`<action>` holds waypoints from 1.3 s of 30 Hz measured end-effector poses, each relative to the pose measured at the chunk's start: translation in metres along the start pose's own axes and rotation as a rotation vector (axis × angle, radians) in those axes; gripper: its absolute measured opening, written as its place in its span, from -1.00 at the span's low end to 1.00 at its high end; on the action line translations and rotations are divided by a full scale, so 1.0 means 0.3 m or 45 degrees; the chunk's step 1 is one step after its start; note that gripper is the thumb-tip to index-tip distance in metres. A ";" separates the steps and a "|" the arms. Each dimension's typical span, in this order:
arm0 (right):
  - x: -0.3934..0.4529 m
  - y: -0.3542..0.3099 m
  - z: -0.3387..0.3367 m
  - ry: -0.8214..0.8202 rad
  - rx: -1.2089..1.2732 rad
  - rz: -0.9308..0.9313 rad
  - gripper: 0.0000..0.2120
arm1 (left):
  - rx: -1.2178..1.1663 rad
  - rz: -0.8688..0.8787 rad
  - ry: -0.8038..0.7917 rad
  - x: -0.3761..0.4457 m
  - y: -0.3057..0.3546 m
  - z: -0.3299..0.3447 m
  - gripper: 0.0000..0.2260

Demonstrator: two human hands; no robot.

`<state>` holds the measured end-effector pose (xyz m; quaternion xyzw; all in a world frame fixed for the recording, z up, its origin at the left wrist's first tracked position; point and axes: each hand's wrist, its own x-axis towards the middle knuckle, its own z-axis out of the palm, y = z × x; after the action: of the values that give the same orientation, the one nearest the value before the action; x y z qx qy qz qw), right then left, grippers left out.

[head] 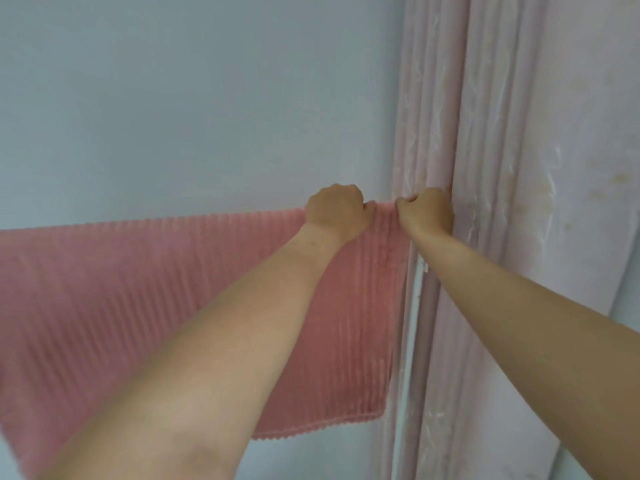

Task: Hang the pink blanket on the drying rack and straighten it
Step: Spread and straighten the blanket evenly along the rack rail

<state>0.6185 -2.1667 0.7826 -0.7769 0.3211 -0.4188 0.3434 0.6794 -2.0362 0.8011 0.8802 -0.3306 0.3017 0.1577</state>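
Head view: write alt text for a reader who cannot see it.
Two hands, left hand and right hand, grip the top edge of a pink ribbed blanket that hangs down before a pale blue wall, beside a pale pink curtain.

Nothing to read here, honestly, no text, labels, brand marks, numbers or signs anywhere in the view. The pink blanket [145, 292] is just plain ribbed fabric with no tag showing, and the pale curtain [519, 168] on the right only has a faint pattern, not lettering. The light blue wall [194, 98] on the far side carries no writing either.
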 end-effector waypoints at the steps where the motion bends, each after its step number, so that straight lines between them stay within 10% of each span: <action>1: 0.007 -0.022 -0.005 -0.012 -0.014 0.009 -0.69 | -0.027 0.036 -0.077 0.017 -0.020 -0.014 -0.60; 10: -0.022 -0.125 0.030 0.102 -0.182 -0.047 -0.82 | -0.659 0.059 -0.523 0.081 -0.127 -0.071 -0.59; 13: -0.077 -0.189 0.031 0.213 -0.191 -0.388 -0.81 | -1.213 -0.016 -0.651 0.075 -0.142 -0.089 -0.24; 16: -0.127 -0.238 0.048 0.180 -0.153 -0.728 -0.79 | -1.465 0.054 -0.644 0.067 -0.134 -0.087 -0.35; 19: -0.185 -0.246 0.071 0.186 -0.118 -0.794 -0.80 | -1.354 0.077 -0.551 0.049 -0.124 -0.101 -0.71; 28: -0.251 -0.118 0.117 -0.181 -0.073 -0.586 -0.56 | -0.156 0.319 -0.130 0.042 -0.281 -0.106 -0.78; 39: -0.124 -0.052 0.044 0.122 -0.464 -0.527 -0.83 | -0.059 0.397 0.019 -0.013 -0.400 -0.164 -0.87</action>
<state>0.6169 -2.1253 0.7737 -0.8542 0.2415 -0.4517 0.0895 0.7374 -1.9230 0.8268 0.8121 -0.4688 0.3215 0.1317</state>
